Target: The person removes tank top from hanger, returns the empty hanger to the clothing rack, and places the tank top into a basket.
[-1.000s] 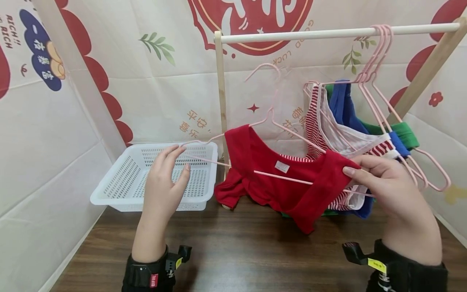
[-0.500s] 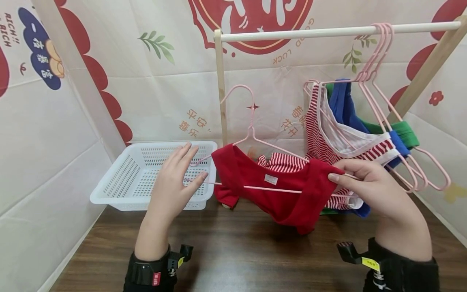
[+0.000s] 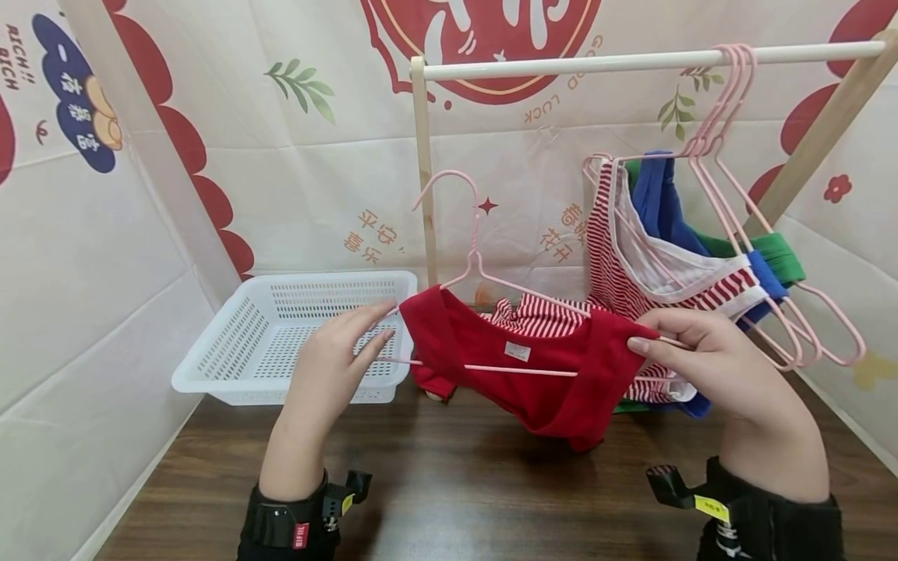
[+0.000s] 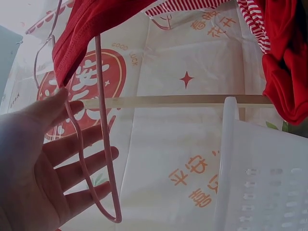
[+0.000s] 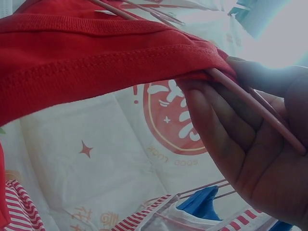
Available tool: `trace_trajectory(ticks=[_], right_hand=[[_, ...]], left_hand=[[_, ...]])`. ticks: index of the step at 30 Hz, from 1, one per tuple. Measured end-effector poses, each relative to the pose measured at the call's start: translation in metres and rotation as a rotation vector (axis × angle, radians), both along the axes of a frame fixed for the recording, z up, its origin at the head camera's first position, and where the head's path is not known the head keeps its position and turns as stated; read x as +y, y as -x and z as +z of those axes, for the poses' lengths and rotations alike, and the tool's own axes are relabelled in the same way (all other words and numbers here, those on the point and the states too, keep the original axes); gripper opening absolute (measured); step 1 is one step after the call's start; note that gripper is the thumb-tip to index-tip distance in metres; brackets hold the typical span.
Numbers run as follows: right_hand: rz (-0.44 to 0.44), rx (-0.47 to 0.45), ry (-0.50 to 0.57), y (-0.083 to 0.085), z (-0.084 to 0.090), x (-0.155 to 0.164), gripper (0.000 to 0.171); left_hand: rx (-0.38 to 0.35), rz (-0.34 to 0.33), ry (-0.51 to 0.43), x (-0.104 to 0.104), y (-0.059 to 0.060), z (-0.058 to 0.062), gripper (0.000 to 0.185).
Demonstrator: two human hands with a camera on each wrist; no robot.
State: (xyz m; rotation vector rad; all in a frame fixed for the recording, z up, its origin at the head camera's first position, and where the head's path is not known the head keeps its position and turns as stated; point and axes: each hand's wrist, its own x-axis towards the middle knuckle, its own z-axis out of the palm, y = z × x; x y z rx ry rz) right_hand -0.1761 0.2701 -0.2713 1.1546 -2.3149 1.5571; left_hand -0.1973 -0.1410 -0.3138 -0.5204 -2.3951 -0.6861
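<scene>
A red shirt (image 3: 533, 374) sits partly on a pink wire hanger (image 3: 473, 257) held above the brown table, with the hook pointing up. My right hand (image 3: 641, 343) pinches the shirt's right shoulder together with the hanger's right end; in the right wrist view the red shirt (image 5: 96, 62) and the wire pass between thumb and fingers of that hand (image 5: 211, 79). My left hand (image 3: 375, 331) lies with straight fingers against the hanger's bare left end. In the left wrist view the hanger (image 4: 103, 159) crosses the spread fingers (image 4: 82, 144), and the thumb is close to the red shirt (image 4: 86, 24).
A white perforated basket (image 3: 231, 351) stands on the table at the left. A wooden rack with a white bar (image 3: 596, 64) stands behind. On its right side hang striped (image 3: 624, 257), blue (image 3: 659, 202) and green (image 3: 779, 257) garments on pink hangers. Printed fabric walls close in on both sides.
The hanger and red shirt moved left and a little lower, and the hook swung upright. My left hand shifted right, and its fingers came onto the hanger's left end. My right hand kept its pinch.
</scene>
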Motion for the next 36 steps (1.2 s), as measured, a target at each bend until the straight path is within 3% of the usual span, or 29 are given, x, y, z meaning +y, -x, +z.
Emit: trace_trajectory(ticks=[7, 13, 17, 23, 29, 31, 36], right_hand=[[-0.004, -0.003, -0.009, -0.001, 0.000, 0.001, 0.027], [-0.032, -0.005, -0.028, -0.001, 0.000, -0.002, 0.028], [-0.126, 0.012, -0.050, -0.004, 0.000, -0.008, 0.029], [-0.363, 0.100, -0.102, -0.009, -0.001, -0.022, 0.035], [-0.571, 0.339, -0.183, -0.006, -0.002, -0.033, 0.035], [-0.600, 0.397, -0.213, -0.004, -0.003, -0.036, 0.038], [-0.596, 0.422, -0.253, -0.001, -0.006, -0.043, 0.042]], left_hand=[[0.002, 0.060, 0.002, -0.001, 0.001, 0.001, 0.027], [0.038, 0.070, -0.030, -0.001, 0.001, 0.003, 0.020], [0.076, 0.068, -0.054, -0.001, 0.001, 0.003, 0.016], [0.149, 0.091, -0.090, -0.001, 0.001, 0.004, 0.014], [0.225, 0.103, -0.107, 0.000, 0.000, 0.006, 0.012], [0.245, 0.102, -0.099, 0.002, -0.001, 0.006, 0.012], [0.260, 0.104, -0.092, 0.005, -0.001, 0.006, 0.014]])
